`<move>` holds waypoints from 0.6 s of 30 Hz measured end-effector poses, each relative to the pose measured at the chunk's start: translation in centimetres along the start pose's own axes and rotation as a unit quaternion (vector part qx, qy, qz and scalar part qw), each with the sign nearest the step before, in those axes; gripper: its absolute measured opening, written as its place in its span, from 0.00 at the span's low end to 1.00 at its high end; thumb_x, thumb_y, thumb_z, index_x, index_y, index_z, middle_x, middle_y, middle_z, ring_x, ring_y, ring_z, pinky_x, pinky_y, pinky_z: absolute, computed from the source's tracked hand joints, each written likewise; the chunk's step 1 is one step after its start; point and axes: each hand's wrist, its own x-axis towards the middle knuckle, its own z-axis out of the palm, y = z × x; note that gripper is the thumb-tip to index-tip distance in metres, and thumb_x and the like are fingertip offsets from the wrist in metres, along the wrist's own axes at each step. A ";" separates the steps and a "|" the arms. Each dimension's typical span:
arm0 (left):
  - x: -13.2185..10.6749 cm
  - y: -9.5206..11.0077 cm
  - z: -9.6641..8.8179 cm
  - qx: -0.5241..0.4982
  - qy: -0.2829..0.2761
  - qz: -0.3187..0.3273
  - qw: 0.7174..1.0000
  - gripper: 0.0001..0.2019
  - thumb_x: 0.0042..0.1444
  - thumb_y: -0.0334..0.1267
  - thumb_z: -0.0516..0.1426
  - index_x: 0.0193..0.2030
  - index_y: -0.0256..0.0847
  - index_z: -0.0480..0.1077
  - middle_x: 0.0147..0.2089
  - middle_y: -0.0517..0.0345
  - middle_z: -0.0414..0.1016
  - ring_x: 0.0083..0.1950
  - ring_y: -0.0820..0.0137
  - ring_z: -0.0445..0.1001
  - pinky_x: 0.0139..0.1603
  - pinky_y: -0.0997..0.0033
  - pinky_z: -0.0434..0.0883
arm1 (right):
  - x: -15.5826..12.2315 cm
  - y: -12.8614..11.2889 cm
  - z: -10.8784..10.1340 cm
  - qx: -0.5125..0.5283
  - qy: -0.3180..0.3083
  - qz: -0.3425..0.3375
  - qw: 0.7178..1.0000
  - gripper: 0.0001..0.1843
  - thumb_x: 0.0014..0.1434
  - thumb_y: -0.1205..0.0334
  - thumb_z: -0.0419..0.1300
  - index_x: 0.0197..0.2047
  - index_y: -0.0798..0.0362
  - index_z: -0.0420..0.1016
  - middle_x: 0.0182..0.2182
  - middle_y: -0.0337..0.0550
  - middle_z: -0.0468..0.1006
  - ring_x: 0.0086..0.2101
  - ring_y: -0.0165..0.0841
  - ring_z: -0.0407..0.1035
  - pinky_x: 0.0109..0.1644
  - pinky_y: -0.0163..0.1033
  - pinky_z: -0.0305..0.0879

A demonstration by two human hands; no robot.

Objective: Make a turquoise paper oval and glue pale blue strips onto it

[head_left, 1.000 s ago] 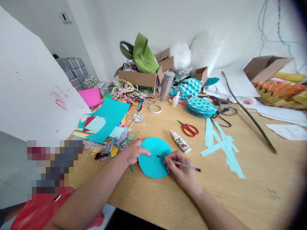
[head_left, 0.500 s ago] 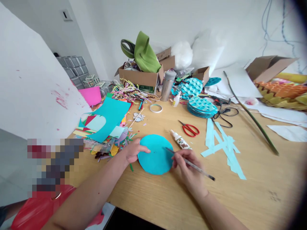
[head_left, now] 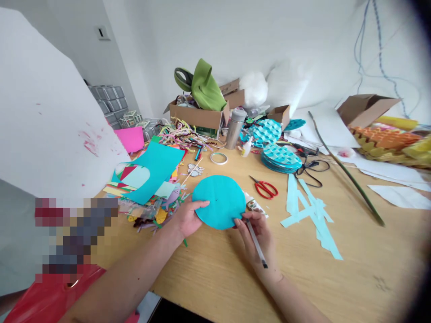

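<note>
A round turquoise paper disc (head_left: 219,199) is held up over the wooden table by both hands. My left hand (head_left: 191,216) grips its left edge, thumb on top. At the lower right edge, my right hand (head_left: 253,233) pinches the disc while a pen (head_left: 256,244) lies across the same hand, its dark end pointing toward me. Small dark dots show near the disc's middle. Just behind the right side of the disc lies a glue bottle (head_left: 256,206), partly covered. Red-handled scissors (head_left: 265,187) rest beyond it.
Pale blue paper strips (head_left: 311,211) lie to the right, below a stack of woven turquoise discs (head_left: 281,158). On the left are turquoise sheets (head_left: 158,168) and paper scraps. A tape roll (head_left: 218,158), a steel flask (head_left: 235,128) and a cardboard box (head_left: 197,117) stand behind.
The disc has been raised and tilted from the table. My right hand has moved from holding the pen tip over it to gripping its edge, and the pen has swung round.
</note>
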 end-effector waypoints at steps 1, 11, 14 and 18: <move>-0.1 -0.1 0.1 0.002 -0.011 -0.007 1.000 0.26 0.46 0.26 0.65 0.55 0.37 0.73 0.51 0.45 0.80 0.57 0.52 0.74 0.60 0.49 0.68 | 0.2 -0.1 0.0 0.011 0.012 -0.005 1.000 0.13 0.56 0.55 0.67 0.39 0.49 0.67 0.31 0.39 0.74 0.28 0.32 0.72 0.31 0.39 0.70; -0.8 1.0 -0.7 0.129 -0.095 -0.103 0.982 0.24 0.42 0.40 0.71 0.48 0.36 0.78 0.50 0.41 0.80 0.57 0.45 0.73 0.60 0.47 0.66 | 1.4 -0.8 -1.3 -0.069 0.054 -0.052 0.995 0.11 0.58 0.54 0.64 0.39 0.50 0.70 0.31 0.41 0.74 0.29 0.32 0.68 0.30 0.37 0.63; -0.6 0.4 -0.9 0.159 -0.084 -0.120 0.976 0.25 0.38 0.37 0.72 0.46 0.35 0.78 0.47 0.43 0.81 0.54 0.46 0.75 0.58 0.47 0.67 | 1.3 -1.2 -1.3 -0.103 0.072 -0.075 0.989 0.12 0.60 0.54 0.62 0.44 0.50 0.71 0.38 0.45 0.77 0.37 0.37 0.72 0.39 0.43 0.67; -0.3 -0.1 -0.8 0.135 -0.036 -0.092 0.986 0.24 0.38 0.37 0.72 0.45 0.35 0.78 0.48 0.42 0.81 0.56 0.48 0.74 0.57 0.50 0.68 | 0.9 -2.4 -1.7 -0.092 0.100 -0.133 0.982 0.15 0.67 0.56 0.54 0.55 0.47 0.72 0.44 0.46 0.76 0.45 0.39 0.71 0.51 0.51 0.65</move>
